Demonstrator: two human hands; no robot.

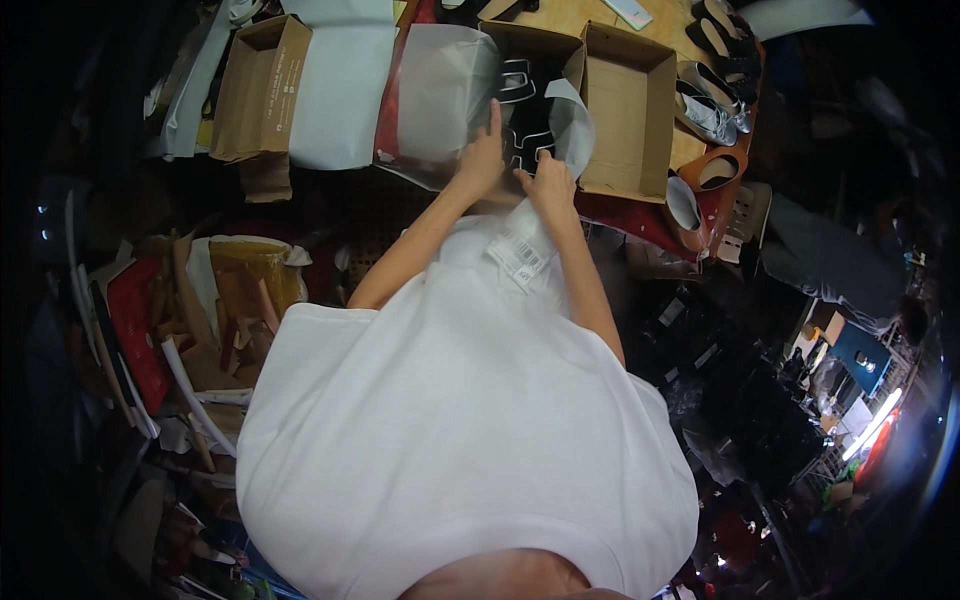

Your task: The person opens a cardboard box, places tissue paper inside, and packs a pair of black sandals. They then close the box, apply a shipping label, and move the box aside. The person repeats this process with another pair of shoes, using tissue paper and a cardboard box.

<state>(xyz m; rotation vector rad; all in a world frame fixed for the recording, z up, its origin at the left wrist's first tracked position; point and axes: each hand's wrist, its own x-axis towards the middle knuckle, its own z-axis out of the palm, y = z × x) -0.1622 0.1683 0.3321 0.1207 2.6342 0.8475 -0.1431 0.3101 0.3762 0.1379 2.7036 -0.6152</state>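
A pair of black shoes (527,122) with white edging lies in an open cardboard box (545,43) on the table before me. My left hand (482,160) rests at the box's left side, its index finger stretched along translucent wrapping paper (440,90). The other left fingers are partly hidden. On the near end of the shoes, my right hand (550,187) has its thumb and index finger around the edge of a black shoe. More wrapping paper (573,128) stands up at the box's right side. A white barcode tag (518,257) hangs below my hands.
The empty box lid (627,110) lies right of the shoe box. Silver flat shoes (706,112) and brown shoes (722,172) line the table's right end. Another carton (262,90) and white sheets (342,90) lie at left. Below left stands scrap-filled clutter (240,290).
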